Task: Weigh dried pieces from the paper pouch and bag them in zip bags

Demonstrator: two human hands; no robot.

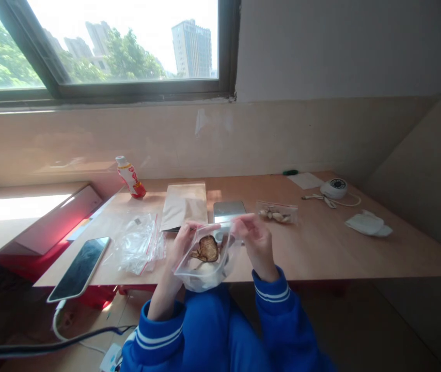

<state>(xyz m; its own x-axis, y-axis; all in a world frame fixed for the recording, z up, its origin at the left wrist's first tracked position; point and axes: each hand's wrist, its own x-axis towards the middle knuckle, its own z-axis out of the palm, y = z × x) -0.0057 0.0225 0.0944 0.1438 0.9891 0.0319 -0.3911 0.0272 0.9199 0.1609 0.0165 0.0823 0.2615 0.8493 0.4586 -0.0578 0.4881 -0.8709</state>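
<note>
Above my lap, at the table's front edge, a clear plastic bag [205,276] is held between both hands. Dried brown slices [207,249] and something paler show inside it. My left hand [184,243] grips the bag's left edge with bent fingers. At the right, my right hand [257,238] pinches the bag's upper corner. Just behind the bag lies a flat silvery device [229,209], partly hidden by the bag and my fingers. A sealed bag of dried pieces [277,213] lies to the right of that device.
On the left are a phone [80,269] with a cable, clear empty bags [137,248], a brown paper bag [185,202] and a drink bottle [130,177]. Toward the right lie a white dome camera [333,188], white paper [305,180] and a crumpled white item [368,223].
</note>
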